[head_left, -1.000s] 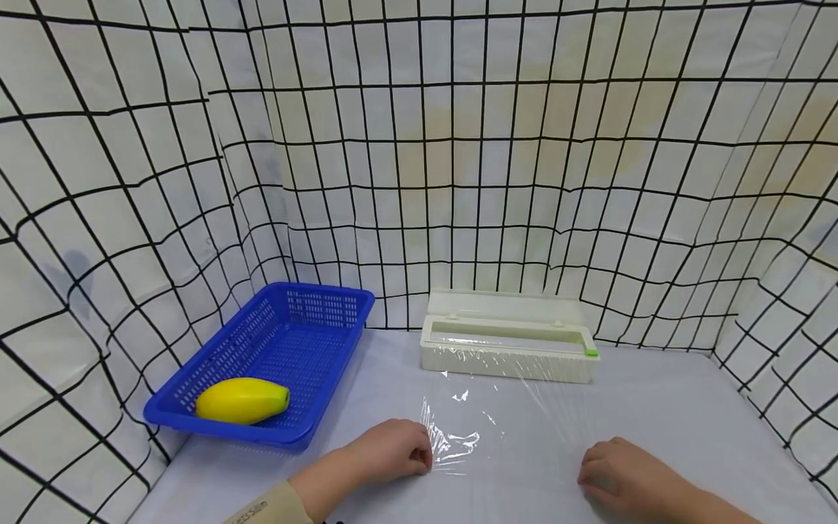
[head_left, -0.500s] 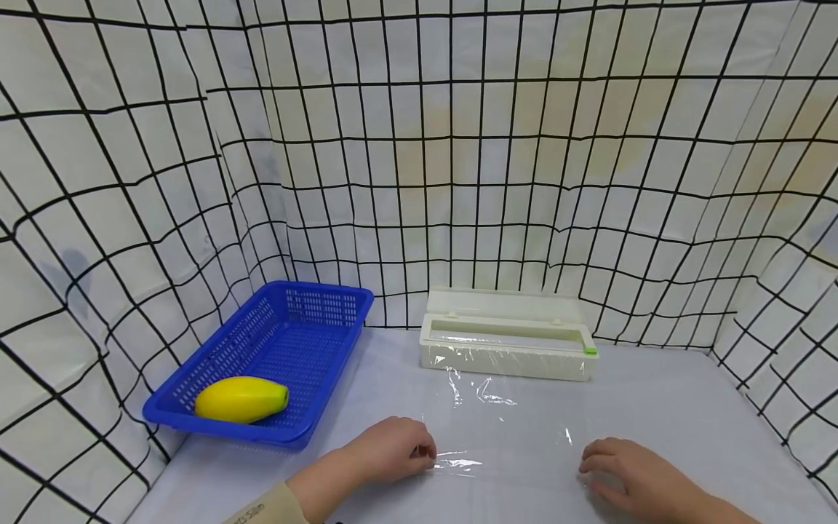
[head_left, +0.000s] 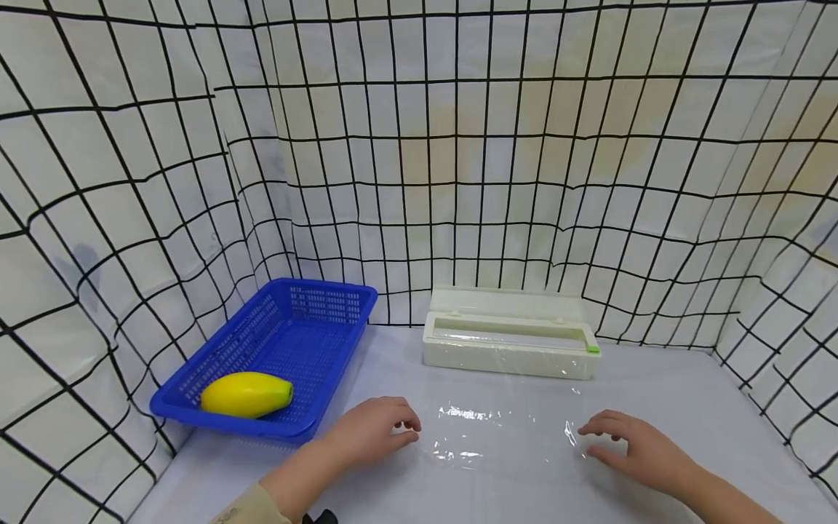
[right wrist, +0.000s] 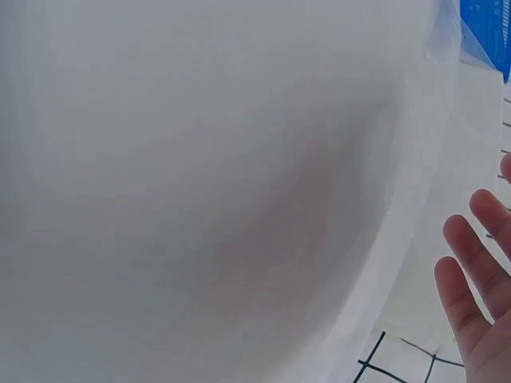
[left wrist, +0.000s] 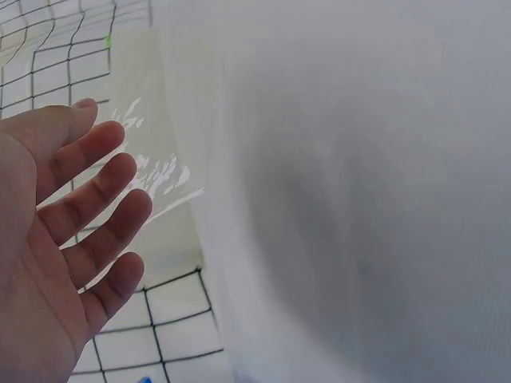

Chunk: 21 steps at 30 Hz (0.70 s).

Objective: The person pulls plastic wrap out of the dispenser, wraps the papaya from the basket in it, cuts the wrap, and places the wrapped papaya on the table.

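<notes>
A sheet of clear cling film (head_left: 487, 429) lies over the white table, running from the cling film box (head_left: 511, 356) toward the person. The box is cream-white, its lid up, a film roll inside and a green piece at its right end. My left hand (head_left: 376, 429) hovers by the sheet's left edge; its fingers are loosely bent and hold nothing in the left wrist view. At the right edge is my right hand (head_left: 638, 447), thumb and fingers parted. Its relaxed fingers (right wrist: 463, 239) show partly in the right wrist view, apart from the film.
A blue plastic basket (head_left: 327, 364) stands at the left, with a yellow papaya-like fruit (head_left: 245, 394) in its near end. White cloth walls with a black grid (head_left: 458, 182) enclose the back and sides. A small black object (head_left: 321, 517) shows at the bottom edge.
Both hands have let go of the cling film's near corners, their fingers opening, and moved slightly forward. The film lies flatter, its glints shifted. Box, basket and fruit stay put.
</notes>
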Motion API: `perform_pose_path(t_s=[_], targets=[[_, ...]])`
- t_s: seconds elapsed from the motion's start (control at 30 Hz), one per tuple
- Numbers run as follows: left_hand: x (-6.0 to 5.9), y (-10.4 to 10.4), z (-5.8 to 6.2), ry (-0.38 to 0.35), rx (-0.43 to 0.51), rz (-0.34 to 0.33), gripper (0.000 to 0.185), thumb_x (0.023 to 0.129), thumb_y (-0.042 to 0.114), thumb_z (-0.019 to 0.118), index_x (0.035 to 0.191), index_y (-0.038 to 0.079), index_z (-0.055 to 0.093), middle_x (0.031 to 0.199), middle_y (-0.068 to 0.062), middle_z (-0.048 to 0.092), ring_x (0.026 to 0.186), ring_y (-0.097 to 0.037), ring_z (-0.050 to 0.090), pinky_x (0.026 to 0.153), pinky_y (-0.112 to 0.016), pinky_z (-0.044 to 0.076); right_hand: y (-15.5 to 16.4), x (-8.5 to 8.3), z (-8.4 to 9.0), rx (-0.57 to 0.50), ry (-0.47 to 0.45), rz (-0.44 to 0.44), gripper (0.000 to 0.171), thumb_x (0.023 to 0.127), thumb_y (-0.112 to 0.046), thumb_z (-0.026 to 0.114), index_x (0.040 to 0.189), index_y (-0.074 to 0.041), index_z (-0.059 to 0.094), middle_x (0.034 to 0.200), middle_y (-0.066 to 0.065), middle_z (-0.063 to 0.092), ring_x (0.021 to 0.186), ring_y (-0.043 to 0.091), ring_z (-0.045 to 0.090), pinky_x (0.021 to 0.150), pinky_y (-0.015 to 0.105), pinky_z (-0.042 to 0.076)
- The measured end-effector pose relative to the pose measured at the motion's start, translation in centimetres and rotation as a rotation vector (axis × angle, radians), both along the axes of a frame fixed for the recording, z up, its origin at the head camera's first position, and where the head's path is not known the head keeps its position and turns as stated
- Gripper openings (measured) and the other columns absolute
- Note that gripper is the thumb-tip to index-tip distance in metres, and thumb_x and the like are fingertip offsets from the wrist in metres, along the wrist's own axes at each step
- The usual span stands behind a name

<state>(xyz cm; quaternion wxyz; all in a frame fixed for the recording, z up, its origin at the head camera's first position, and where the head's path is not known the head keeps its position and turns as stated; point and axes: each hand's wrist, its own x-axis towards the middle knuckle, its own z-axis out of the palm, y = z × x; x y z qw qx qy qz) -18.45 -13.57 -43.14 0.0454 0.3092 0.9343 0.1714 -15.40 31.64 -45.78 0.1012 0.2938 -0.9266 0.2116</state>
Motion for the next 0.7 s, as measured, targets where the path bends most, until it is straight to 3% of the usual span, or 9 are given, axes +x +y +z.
perform_pose_path(t_s=[0.17, 0.43, 0.57, 0.7], targets=[[0.1, -2.2, 2.1, 0.010, 0.016, 0.070, 0.017, 0.097, 0.034, 0.064, 0.108, 0.023, 0.072, 0.098, 0.018, 0.061, 0.094, -0.008, 0.058, 0.084, -0.032, 0.052, -0.2, -1.5, 1.2, -0.042, -0.098, -0.073, 0.027, 0.089, -0.036, 0.075, 0.111, -0.023, 0.072, 0.105, -0.012, 0.066, 0.091, 0.008, 0.060, 0.072, 0.025, 0.053], [0.7, -5.8, 6.7, 0.070, 0.040, 0.260, 0.016, 0.095, 0.034, 0.068, 0.110, 0.030, 0.070, 0.104, 0.016, 0.063, 0.101, -0.013, 0.058, 0.088, -0.037, 0.051, -0.2, -3.9, 3.4, -0.058, -0.125, -0.166, 0.037, 0.087, -0.035, 0.077, 0.117, -0.016, 0.071, 0.110, -0.001, 0.068, 0.097, 0.015, 0.061, 0.077, 0.029, 0.054], [0.4, -8.3, 8.4, 0.095, 0.043, 0.296, 0.022, 0.095, 0.033, 0.068, 0.116, 0.027, 0.069, 0.108, 0.010, 0.064, 0.103, -0.015, 0.057, 0.090, -0.041, 0.051, 0.4, -5.2, 4.1, -0.071, -0.135, -0.198, 0.041, 0.087, -0.035, 0.077, 0.121, -0.013, 0.069, 0.112, 0.004, 0.068, 0.099, 0.019, 0.060, 0.078, 0.030, 0.053], [0.0, -10.8, 9.5, 0.072, 0.023, 0.333, 0.027, 0.095, 0.035, 0.068, 0.120, 0.025, 0.067, 0.113, 0.007, 0.063, 0.108, -0.019, 0.057, 0.093, -0.046, 0.049, 1.2, -6.3, 4.7, -0.086, -0.162, -0.232, 0.047, 0.087, -0.037, 0.076, 0.125, -0.011, 0.068, 0.112, 0.008, 0.068, 0.099, 0.023, 0.059, 0.077, 0.029, 0.053]])
